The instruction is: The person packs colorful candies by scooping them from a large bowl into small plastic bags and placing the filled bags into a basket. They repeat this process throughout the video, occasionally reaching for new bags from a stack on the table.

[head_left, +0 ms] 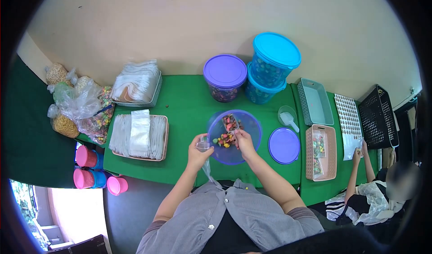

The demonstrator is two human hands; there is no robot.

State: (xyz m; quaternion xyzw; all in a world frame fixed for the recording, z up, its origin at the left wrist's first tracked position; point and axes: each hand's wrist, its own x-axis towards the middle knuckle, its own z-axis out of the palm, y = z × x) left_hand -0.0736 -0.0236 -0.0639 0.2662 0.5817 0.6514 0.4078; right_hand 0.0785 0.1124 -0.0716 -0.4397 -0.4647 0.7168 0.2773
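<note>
A purple bowl (255,132) stands on the green table in front of me, with colourful small candies (223,140) at its bottom. My right hand (244,144) reaches over the bowl's near right side, its fingers closed on a small clear scoop (231,123) with candies in and around it. At the bowl's left rim, my left hand (198,154) grips a clear plastic bag (206,169), whose lower end hangs toward my shirt. The bag's mouth shows between thumb and fingers.
Right of the bowl lie a purple lid (284,146) and a clear cup with a white scoop (287,117). Lidded tubs (225,71) stand behind. Baskets of bags (166,139) are at left. A co-worker's hands (358,151) hold a sticker sheet (348,119) beside a pink basket (333,164).
</note>
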